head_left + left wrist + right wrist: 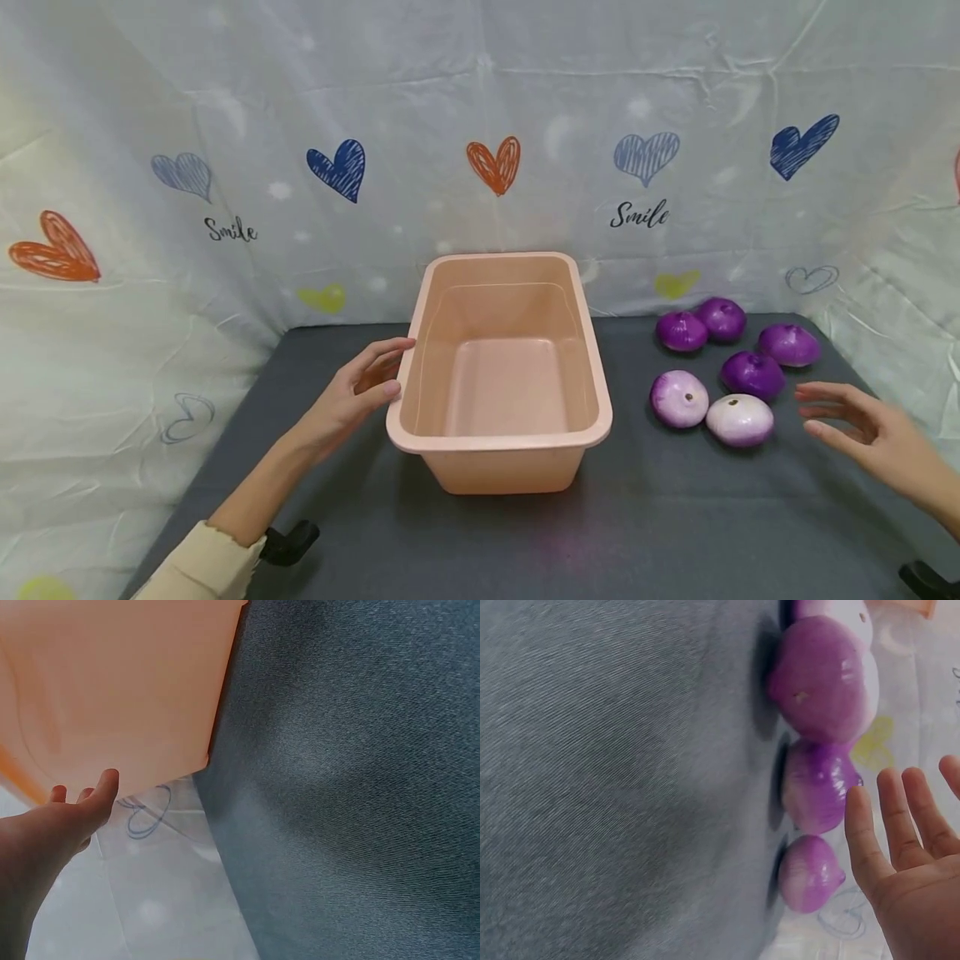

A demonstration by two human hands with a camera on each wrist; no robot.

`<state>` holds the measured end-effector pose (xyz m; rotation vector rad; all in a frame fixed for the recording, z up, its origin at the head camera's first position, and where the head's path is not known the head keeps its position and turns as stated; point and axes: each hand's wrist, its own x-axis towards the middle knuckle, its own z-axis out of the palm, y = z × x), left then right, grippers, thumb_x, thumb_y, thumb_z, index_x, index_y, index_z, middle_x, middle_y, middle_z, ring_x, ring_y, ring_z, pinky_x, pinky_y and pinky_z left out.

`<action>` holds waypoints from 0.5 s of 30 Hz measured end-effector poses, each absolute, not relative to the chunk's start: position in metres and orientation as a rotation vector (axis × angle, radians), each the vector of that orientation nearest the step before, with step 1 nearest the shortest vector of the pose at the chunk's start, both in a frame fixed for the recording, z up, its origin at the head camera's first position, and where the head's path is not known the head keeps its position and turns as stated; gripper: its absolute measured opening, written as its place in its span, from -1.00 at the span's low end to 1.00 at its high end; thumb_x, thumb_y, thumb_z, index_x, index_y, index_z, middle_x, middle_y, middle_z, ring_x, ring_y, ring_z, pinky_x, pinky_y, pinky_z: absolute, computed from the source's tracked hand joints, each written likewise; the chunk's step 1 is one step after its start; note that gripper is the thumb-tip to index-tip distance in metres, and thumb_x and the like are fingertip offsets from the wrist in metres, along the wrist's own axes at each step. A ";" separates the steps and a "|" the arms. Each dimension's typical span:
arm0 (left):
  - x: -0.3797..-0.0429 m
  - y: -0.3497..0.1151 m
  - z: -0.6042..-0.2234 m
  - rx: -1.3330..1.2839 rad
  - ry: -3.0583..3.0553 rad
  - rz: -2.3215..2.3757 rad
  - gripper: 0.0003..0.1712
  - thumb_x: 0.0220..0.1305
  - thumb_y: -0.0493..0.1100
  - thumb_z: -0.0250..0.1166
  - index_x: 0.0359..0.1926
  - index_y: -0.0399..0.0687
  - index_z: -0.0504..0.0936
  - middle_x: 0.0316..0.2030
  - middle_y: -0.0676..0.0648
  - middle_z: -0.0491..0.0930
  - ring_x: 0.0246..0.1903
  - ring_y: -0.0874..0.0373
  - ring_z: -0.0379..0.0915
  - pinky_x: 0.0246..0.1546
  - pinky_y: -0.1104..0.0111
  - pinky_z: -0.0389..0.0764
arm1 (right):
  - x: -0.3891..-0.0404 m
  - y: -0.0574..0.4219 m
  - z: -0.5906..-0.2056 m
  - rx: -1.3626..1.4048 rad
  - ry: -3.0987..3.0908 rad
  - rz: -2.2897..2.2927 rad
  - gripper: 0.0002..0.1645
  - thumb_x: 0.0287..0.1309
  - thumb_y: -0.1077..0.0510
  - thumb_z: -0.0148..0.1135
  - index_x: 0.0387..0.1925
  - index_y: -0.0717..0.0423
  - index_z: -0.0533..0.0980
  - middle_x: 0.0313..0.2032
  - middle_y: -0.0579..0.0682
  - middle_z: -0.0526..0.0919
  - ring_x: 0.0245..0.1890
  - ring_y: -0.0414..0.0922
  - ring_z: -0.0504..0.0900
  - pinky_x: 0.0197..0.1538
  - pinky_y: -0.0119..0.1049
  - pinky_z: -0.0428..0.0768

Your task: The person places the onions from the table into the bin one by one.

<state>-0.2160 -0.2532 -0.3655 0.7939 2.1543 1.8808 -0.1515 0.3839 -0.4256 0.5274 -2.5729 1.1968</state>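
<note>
A peach plastic tub point(498, 443) stands upright on the dark grey table, with nothing inside it. My left hand point(363, 379) is at the tub's left rim, its fingertips touching or almost touching the outside; the left wrist view shows its fingers loosely bent beside the tub wall point(112, 690). To the right lie several shiny purple onions point(753, 375), two of them paler: one pinkish onion point(678, 399) and one whitish onion point(740, 420). Just right of the onions, my right hand point(873, 429) hovers with spread fingers and holds nothing.
A grey cloth-covered table point(480, 542) carries everything. Behind and at both sides hangs a pale curtain point(420, 108) printed with hearts and "Smile". Black straps point(288, 543) show near both wrists. The tub's back end stands close to the curtain.
</note>
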 end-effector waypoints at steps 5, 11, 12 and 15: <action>-0.218 -0.252 -0.365 0.790 2.172 1.872 -0.34 0.47 -0.31 0.19 0.52 -0.07 0.24 0.46 -0.22 0.20 0.41 -0.19 0.13 0.22 0.25 0.46 | -0.149 0.387 -0.432 0.492 -2.604 1.206 -0.41 0.33 0.38 0.29 0.35 0.28 0.37 0.17 -0.46 0.43 0.03 -0.53 0.50 -0.16 -0.59 0.56; -0.220 -0.250 -0.364 0.809 2.163 1.861 -0.33 0.47 -0.31 0.20 0.51 -0.12 0.22 0.45 -0.32 0.19 0.37 -0.11 0.22 0.21 0.25 0.47 | -0.148 0.387 -0.441 0.500 -2.604 1.235 -0.21 0.24 0.41 0.37 0.45 0.20 0.28 0.23 -0.47 0.36 0.07 -0.55 0.46 -0.14 -0.60 0.55; -0.220 -0.250 -0.364 0.811 2.161 1.860 -0.33 0.47 -0.30 0.20 0.51 -0.13 0.22 0.44 -0.34 0.19 0.35 -0.10 0.24 0.20 0.24 0.48 | -0.149 0.387 -0.442 0.518 -2.598 1.240 -0.17 0.21 0.43 0.38 0.46 0.20 0.27 0.24 -0.46 0.35 0.07 -0.54 0.45 -0.14 -0.60 0.55; -0.221 -0.250 -0.364 0.806 2.167 1.851 -0.33 0.47 -0.29 0.20 0.51 -0.11 0.21 0.44 -0.34 0.20 0.31 -0.09 0.29 0.19 0.24 0.49 | -0.152 0.384 -0.445 0.546 -2.588 1.258 -0.09 0.14 0.45 0.43 0.47 0.22 0.25 0.25 -0.43 0.35 0.09 -0.52 0.45 -0.13 -0.57 0.57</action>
